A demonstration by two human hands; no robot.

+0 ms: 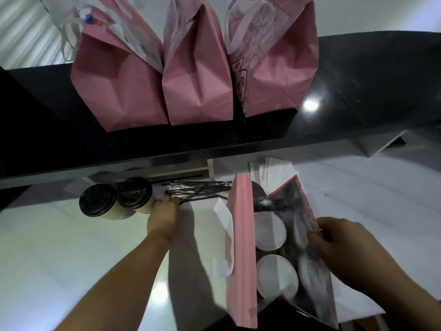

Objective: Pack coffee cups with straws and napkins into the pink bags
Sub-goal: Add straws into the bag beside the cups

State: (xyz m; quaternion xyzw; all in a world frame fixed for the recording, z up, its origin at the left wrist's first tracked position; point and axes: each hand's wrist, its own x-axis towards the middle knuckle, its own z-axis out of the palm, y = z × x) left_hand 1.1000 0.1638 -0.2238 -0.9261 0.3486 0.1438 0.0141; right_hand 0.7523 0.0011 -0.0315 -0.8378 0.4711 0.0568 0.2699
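Observation:
An open pink bag (pixel 241 247) stands on the white counter at the lower right, with white-lidded cups (pixel 270 231) inside it. My right hand (pixel 343 249) grips the bag's right wall and holds it open. My left hand (pixel 164 216) reaches forward and pinches wrapped straws from the pile of straws (pixel 198 189) lying under the black shelf. Two coffee cups with black lids (pixel 117 199) stand just left of that hand. White napkins (pixel 272 169) lie behind the open bag.
Three packed pink bags (pixel 198 82) with white handles stand in a row on the raised black shelf (pixel 358 91). The shelf's front edge overhangs the straws. The white counter (pixel 71 259) stretches to the left and front.

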